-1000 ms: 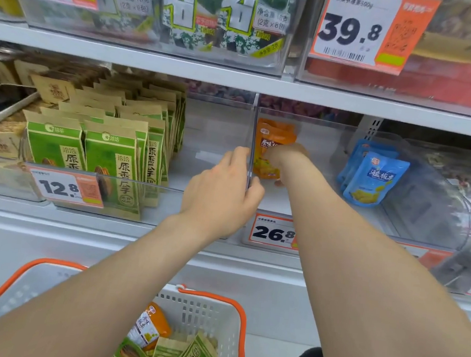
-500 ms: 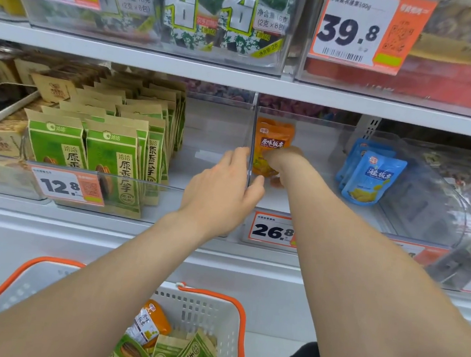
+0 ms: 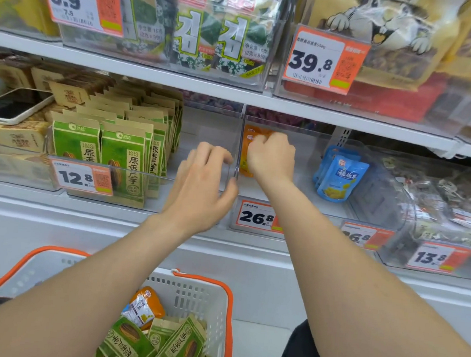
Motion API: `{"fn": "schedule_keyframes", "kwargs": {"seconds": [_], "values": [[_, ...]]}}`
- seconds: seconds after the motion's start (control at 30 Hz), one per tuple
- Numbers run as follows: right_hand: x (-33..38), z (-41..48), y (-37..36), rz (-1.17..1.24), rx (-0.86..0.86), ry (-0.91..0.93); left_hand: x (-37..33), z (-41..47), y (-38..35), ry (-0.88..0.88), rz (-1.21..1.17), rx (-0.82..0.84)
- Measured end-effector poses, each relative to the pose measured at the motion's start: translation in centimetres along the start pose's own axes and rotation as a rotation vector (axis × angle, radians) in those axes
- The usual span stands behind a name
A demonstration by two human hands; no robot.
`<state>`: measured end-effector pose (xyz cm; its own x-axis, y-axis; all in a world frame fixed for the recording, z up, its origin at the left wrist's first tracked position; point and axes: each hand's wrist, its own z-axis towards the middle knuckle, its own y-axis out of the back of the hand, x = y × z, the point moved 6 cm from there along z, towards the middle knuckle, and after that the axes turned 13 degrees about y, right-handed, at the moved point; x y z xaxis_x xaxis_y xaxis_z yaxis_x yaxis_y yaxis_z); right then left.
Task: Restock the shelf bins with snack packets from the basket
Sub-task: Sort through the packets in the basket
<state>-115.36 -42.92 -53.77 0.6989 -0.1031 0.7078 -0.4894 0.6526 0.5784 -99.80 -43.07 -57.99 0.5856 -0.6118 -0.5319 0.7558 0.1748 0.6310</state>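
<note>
The step in hand looked to be setting an orange packet (image 3: 244, 166) upright at the left end of the clear bin (image 3: 302, 184) above the 26.8 price tag (image 3: 256, 216), at about 1 o'clock from the centre of the view. The right hand (image 3: 271, 156) was curled round the packet's top, its knuckles towards the camera. The left hand (image 3: 201, 188), at 9 o'clock from the right, lay against the divider wall (image 3: 239, 150) with bent fingers and its thumb at the wall's front edge; whether it truly pinched the wall could not be told. Next, by my reckoning, the right hand would need to let go without tipping the packet, then drop to the basket (image 3: 188, 296) at 6 o'clock, where 1 more orange packet (image 3: 149, 304) lay among green packets (image 3: 180, 345) that seem meant for the 12.8 bin at 9 o'clock. The right hand hid most of the orange packet, so it was unclear whether 1 or 2 stood there. The basket was cut off by the lower edge and crossed by the left forearm, so its stock could not be counted.
</note>
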Motion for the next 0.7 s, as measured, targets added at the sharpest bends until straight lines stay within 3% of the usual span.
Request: {"fn": "schedule_keyframes", "kwargs": {"seconds": [0.1,0.2,0.33,0.53,0.6,0.7], "values": [[4.0,-3.0,1.0,-0.087,-0.071,0.227,0.2,-1.9,1.8,-0.057,0.141,-0.065],[7.2,-6.7,-0.1,-0.185,0.025,0.46,2.5,-3.5,2.3,0.052,0.358,0.099],[8.7,-11.9,-4.7,-0.435,0.419,0.679,6.8,-5.8,2.1,0.188,0.59,0.448],[6.3,-18.1,-11.9,-0.671,1.114,0.698,15.3,-10.7,1.1,0.366,0.817,1.016],[5.2,-19.6,-14.0,-0.736,1.27,0.687,17.5,-12.2,0.8,0.401,0.904,1.134],[4.2,-20.0,-16.5,-0.858,1.353,0.685,19.6,-13.7,0.5,0.385,0.943,1.182]]}}
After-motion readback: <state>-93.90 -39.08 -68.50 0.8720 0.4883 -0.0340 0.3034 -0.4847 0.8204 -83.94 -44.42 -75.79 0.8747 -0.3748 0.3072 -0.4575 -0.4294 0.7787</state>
